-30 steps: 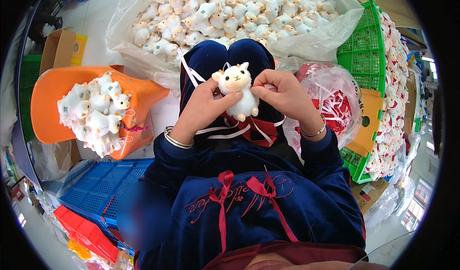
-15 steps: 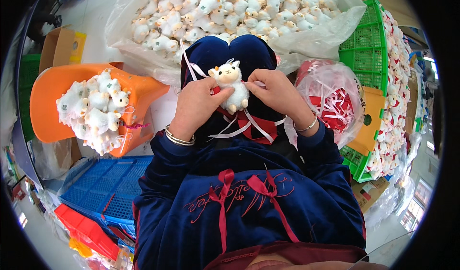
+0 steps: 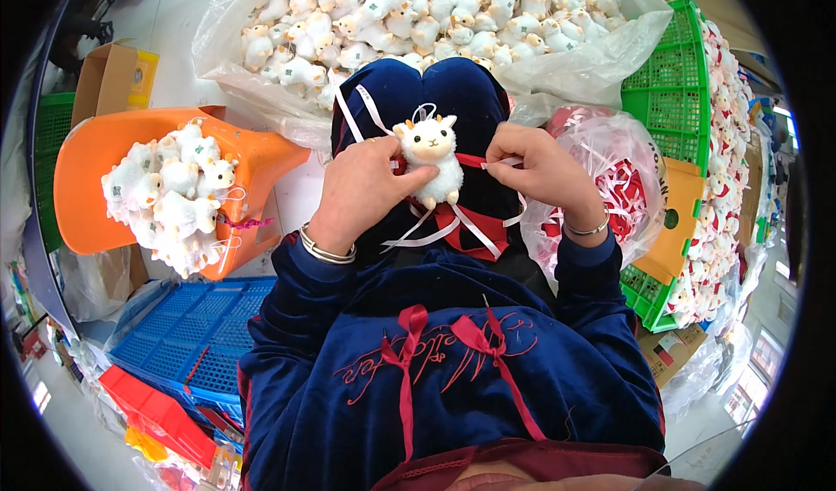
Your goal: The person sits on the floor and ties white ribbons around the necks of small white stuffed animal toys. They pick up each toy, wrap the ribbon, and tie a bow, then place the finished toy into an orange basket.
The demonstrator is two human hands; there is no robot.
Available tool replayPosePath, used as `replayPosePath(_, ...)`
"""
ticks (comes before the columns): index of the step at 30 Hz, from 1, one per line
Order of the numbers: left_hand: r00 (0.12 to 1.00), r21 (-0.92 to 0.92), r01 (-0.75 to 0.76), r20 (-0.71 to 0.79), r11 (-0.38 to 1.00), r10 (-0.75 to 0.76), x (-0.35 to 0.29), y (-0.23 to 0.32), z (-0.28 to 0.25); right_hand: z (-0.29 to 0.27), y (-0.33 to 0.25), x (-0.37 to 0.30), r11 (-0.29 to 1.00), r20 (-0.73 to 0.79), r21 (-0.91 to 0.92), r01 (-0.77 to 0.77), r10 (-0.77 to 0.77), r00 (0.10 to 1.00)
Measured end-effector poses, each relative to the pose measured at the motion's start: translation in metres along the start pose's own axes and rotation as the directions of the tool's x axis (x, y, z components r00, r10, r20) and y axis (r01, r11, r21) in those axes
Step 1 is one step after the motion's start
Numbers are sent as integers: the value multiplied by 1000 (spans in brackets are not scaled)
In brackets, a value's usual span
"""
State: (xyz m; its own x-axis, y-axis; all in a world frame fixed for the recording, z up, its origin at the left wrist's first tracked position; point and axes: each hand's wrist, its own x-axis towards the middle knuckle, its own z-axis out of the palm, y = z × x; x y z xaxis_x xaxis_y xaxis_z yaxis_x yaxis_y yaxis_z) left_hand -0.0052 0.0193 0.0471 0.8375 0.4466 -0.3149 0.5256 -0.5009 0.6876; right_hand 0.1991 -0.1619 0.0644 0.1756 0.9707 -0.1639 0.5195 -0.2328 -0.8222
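Note:
A small white plush sheep (image 3: 441,176) with a hanging loop on its head sits upright above my lap, its face toward me. My left hand (image 3: 370,182) is closed on its left side, thumb across the front. My right hand (image 3: 540,167) is off to the right of the toy, thumb and fingers pinching a white ribbon end that joins a red strip (image 3: 473,159) running behind the sheep. More white ribbon (image 3: 347,108) sticks up past my left hand. On my lap below the toy lies red cloth with white ribbons (image 3: 475,232).
A big clear bag (image 3: 226,47) full of plush sheep lies beyond my knees. At left, an orange chair (image 3: 83,178) bears several finished-looking sheep. A plastic bag of red pieces and white ribbons (image 3: 623,195) is at right, beside green crates (image 3: 666,90). Blue crates (image 3: 200,317) stand lower left.
My right hand has moved right, away from the toy, drawing the red strip and its white ribbon out sideways. The sheep has shifted slightly right, still in my left hand.

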Motion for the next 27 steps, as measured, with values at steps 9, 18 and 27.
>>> replayPosePath(9, 1000, -15, 3, 0, 1000, -3, -1, 6, -4, 21, -7, 8, 961, -84, 168, -221, 238, 968)
replayPosePath(18, 999, 34, 19, 39, 999, -21, 0, 5, -3, 29, -7, 9, 978, -8, -207, 17, -19, 1000)
replayPosePath(27, 996, -34, -65, -67, 997, 62, -1, 3, 7, 42, -16, 16, 1000, -147, 27, 16, -12, 989)
